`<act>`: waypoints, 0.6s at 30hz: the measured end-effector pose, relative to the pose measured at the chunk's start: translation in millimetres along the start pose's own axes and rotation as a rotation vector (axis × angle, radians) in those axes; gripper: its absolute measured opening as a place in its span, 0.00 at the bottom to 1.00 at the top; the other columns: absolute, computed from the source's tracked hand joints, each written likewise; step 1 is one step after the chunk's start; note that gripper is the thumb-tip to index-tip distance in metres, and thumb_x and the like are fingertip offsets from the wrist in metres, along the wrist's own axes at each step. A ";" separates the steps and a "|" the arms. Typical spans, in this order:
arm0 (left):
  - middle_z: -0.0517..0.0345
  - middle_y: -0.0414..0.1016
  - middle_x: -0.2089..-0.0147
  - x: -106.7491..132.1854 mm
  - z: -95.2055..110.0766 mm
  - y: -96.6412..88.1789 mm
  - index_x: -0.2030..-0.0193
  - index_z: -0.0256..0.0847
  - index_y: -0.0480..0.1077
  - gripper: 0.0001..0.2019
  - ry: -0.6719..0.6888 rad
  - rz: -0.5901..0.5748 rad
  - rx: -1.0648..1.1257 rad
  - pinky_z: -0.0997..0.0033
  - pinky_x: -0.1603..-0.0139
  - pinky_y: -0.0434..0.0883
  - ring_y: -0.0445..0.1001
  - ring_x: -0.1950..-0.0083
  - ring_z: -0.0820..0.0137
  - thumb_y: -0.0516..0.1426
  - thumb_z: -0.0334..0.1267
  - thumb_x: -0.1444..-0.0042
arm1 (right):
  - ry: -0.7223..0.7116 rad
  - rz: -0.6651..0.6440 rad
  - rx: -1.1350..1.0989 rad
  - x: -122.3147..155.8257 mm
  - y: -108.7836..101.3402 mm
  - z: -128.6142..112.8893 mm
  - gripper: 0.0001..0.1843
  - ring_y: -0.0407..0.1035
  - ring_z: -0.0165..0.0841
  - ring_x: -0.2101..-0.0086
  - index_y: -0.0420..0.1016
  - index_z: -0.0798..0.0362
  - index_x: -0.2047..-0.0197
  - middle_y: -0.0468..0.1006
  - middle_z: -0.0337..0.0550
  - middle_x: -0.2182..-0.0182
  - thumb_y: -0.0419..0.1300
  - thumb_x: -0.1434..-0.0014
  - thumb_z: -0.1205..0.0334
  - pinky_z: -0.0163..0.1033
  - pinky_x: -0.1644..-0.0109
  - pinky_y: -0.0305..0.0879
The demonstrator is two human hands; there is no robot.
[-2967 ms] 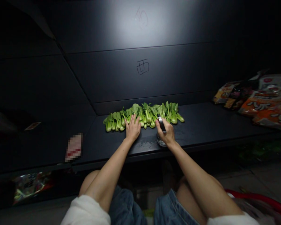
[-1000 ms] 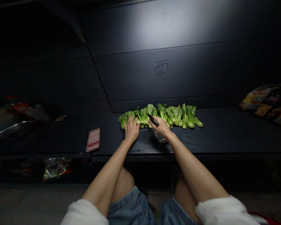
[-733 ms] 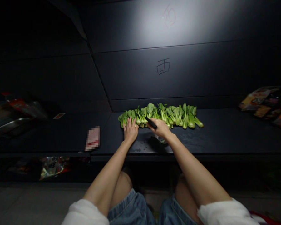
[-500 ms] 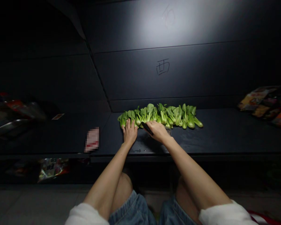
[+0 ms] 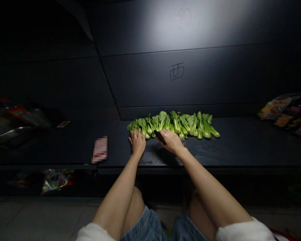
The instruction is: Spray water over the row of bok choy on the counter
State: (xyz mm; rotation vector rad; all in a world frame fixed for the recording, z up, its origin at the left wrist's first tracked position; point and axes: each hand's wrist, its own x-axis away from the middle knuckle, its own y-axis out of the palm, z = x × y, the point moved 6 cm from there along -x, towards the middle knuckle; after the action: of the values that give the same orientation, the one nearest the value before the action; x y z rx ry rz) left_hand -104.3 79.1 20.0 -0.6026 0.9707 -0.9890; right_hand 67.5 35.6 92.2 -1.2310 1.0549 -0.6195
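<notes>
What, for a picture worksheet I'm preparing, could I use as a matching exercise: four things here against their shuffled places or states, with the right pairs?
Column one
1. Left hand
2. Right hand
3. Leafy greens
4. Dark written character

Column two
A. On the upright back panel
B. At the stalks near the row's left end
C. Lined up on the shelf
D. Closed around a black-topped object

Right pairs: 1-B, 2-D, 3-C, 4-A

Colourful bags (image 5: 282, 110) lie at right, a small card (image 5: 63, 124) at left, a shiny packet (image 5: 57, 180) below.
</notes>
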 end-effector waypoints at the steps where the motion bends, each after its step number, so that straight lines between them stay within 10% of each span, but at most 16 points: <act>1: 0.40 0.54 0.28 -0.1 0.7 0.4 0.33 0.37 0.60 0.24 0.007 0.000 0.004 0.40 0.31 0.54 0.48 0.26 0.52 0.45 0.41 0.34 | 0.007 -0.005 -0.001 -0.4 0.2 -0.9 0.16 0.69 0.40 0.54 0.71 0.56 0.53 0.78 0.53 0.57 0.48 0.31 0.54 0.37 0.55 0.61; 18: 0.41 0.55 0.28 -3.5 2.9 -0.2 0.34 0.38 0.62 0.24 -0.019 0.017 0.015 0.44 0.31 0.55 0.48 0.26 0.55 0.45 0.41 0.34 | 0.006 0.022 -0.034 0.2 -3.2 -20.9 0.14 0.68 0.42 0.53 0.69 0.57 0.50 0.77 0.54 0.57 0.51 0.34 0.58 0.38 0.54 0.63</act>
State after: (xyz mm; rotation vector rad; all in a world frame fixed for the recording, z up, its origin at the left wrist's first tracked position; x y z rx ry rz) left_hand -102.5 82.1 22.9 -0.5896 0.9491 -0.9731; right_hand 49.4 25.3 95.5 -1.2464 1.0866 -0.5909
